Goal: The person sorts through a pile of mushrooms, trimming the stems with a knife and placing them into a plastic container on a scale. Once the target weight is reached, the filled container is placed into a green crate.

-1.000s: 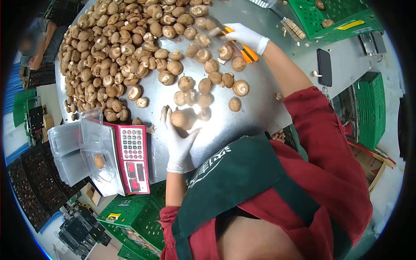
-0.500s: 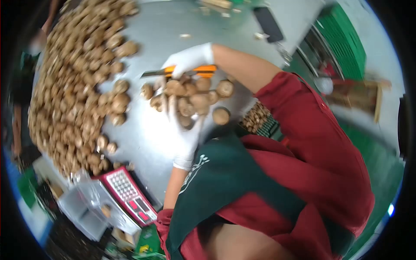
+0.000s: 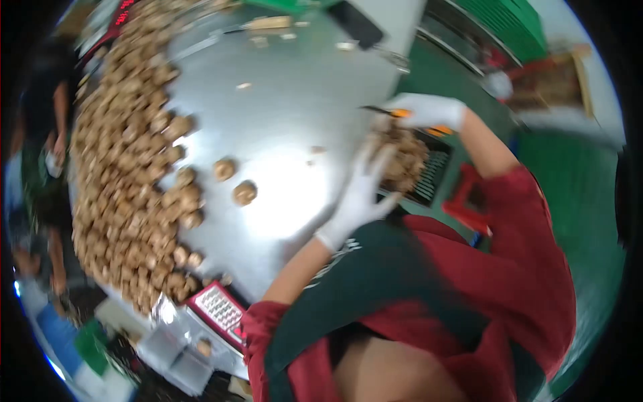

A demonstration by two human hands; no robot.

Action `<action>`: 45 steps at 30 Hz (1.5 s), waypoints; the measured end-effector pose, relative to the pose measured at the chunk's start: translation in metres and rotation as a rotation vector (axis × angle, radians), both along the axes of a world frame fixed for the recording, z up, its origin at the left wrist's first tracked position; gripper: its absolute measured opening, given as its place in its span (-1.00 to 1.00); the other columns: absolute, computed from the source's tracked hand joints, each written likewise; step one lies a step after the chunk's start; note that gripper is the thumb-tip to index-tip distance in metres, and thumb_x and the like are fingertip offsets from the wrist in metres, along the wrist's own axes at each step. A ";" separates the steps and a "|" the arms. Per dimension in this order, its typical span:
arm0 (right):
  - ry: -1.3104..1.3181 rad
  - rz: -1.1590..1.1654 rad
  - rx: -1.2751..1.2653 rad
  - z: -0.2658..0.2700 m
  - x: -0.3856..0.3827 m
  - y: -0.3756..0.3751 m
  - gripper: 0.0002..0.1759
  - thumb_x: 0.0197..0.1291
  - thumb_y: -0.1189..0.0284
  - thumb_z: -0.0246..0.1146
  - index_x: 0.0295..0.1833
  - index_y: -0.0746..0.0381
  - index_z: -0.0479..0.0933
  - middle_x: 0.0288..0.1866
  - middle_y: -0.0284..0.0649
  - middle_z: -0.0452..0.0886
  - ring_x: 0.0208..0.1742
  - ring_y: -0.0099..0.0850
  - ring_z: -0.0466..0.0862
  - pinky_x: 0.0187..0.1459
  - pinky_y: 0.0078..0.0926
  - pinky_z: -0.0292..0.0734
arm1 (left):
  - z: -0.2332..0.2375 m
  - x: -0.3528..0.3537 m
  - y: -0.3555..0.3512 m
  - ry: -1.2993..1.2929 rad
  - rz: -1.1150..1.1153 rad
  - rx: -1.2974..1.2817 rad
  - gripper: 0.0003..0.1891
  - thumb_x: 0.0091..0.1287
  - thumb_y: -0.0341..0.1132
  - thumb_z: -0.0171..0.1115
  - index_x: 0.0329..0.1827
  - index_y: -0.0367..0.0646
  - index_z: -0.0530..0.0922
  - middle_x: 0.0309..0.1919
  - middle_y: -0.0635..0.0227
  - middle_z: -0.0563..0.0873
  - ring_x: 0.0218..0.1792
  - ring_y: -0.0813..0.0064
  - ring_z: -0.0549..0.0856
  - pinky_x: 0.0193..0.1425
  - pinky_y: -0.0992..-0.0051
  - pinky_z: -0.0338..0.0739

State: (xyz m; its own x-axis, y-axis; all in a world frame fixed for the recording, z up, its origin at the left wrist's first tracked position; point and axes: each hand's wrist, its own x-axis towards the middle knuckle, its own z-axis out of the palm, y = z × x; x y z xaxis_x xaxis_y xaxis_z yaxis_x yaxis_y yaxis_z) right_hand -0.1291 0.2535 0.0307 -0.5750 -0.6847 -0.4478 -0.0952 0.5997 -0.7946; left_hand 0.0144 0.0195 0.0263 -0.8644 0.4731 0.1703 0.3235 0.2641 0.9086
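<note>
My left hand (image 3: pixel 362 191), in a white glove, has its fingers spread against a cluster of brown mushrooms (image 3: pixel 405 164) at the table's near edge. Beneath the cluster shows a dark crate (image 3: pixel 435 175); blur hides which mushrooms lie in it and which are between my hands. On the cluster's far side is my right hand (image 3: pixel 425 110), also gloved, closed round an orange utility knife (image 3: pixel 439 130) with its dark blade pointing left. Two loose mushrooms (image 3: pixel 245 193) sit mid-table, apart from the large mushroom pile (image 3: pixel 134 201) on the left.
The metal table (image 3: pixel 288 127) holds a phone (image 3: pixel 355 23), a wooden-handled tool (image 3: pixel 268 23) and small scraps. A red scale (image 3: pixel 218 308) stands beside clear plastic trays (image 3: pixel 177 355). Another person (image 3: pixel 47 127) stands beyond the pile. A red object (image 3: pixel 465 197) is right of the crate.
Both hands have moved right, from over the table to its edge above the crate. The mushrooms between them have shifted too, leaving two on the table. The knife stays in my right hand.
</note>
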 end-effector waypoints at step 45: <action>0.929 0.416 -0.289 0.015 -0.143 -0.576 -0.44 0.15 0.55 0.12 0.30 0.05 0.55 0.44 -0.16 0.46 0.43 -0.16 0.42 0.41 -0.19 0.33 | 0.004 -0.074 -0.410 0.160 1.050 -0.849 -0.38 0.19 -0.38 0.23 0.40 0.00 0.45 0.41 0.01 0.41 0.42 -0.02 0.36 0.50 0.10 0.26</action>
State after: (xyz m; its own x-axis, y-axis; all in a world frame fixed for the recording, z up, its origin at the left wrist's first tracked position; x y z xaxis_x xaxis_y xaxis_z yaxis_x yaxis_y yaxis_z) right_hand -0.2717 -0.3225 0.0453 -0.3037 -0.9170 0.2586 -0.8936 0.1799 -0.4112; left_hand -0.0599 -0.3906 0.0301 -0.8775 -0.3821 0.2899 -0.2890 0.9036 0.3162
